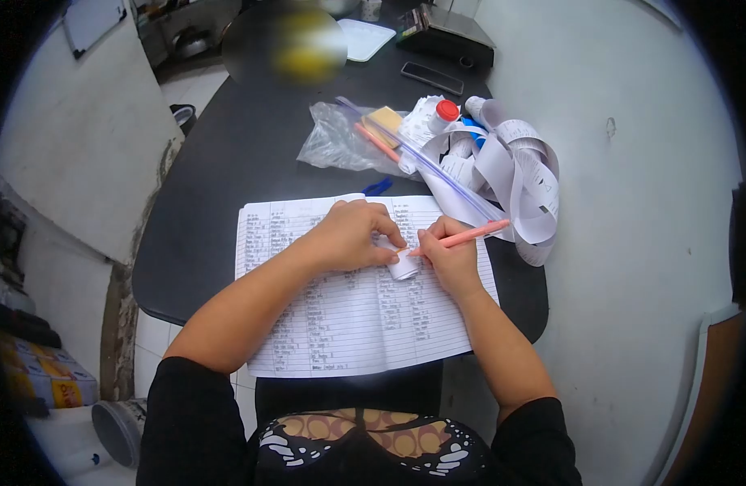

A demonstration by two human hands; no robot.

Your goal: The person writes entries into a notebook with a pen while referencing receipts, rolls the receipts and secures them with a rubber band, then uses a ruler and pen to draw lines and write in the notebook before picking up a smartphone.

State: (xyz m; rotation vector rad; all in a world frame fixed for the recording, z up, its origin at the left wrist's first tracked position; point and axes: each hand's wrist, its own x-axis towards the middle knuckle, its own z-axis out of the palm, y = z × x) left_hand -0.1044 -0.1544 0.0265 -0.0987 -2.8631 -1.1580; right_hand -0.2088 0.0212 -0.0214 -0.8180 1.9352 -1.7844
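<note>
An open lined notebook (340, 316) with handwritten columns lies on the dark table before me. Over its middle, my left hand (358, 235) has fingers and thumb closed on a small curled paper strip (404, 268). My right hand (452, 263) rests on the right-hand page, gripping a coral pink pen (474, 233). Its tip meets the paper strip near my left fingertips; whether it touches the surface I cannot tell. The marks on the strip are too small to read.
Beyond the notebook lie a clear plastic bag (328, 146), a sponge-like yellow block (382, 125), a red-capped bottle (446, 113) and long curled receipt paper (539, 190). A phone (432, 78), a white tray (366, 39) and a dark scale-like device (446, 36) sit farther back. A wall borders the right.
</note>
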